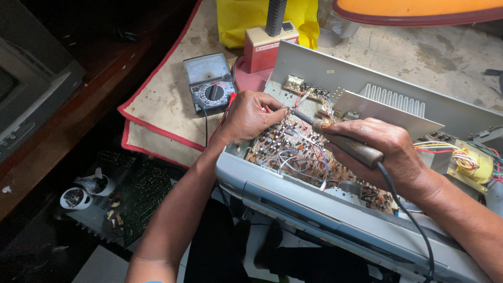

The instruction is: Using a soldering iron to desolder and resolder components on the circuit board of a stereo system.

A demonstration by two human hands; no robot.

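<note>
- Our right hand (385,152) grips one soldering iron (340,142), tip down on the circuit board (309,157) inside the open grey chassis (335,209).
- Our left hand (251,116) pinches a red wire (268,109) just beside that tip.
- Beyond the left hand sit one analogue multimeter (209,83), one red-labelled box (268,46) and one yellow bag (246,18).
- Everything rests on a red-edged mat (157,105) over a worn bench.

Single head camera is looking steeply down, close over the opened amplifier chassis (335,209) on the workbench (167,99).
</note>
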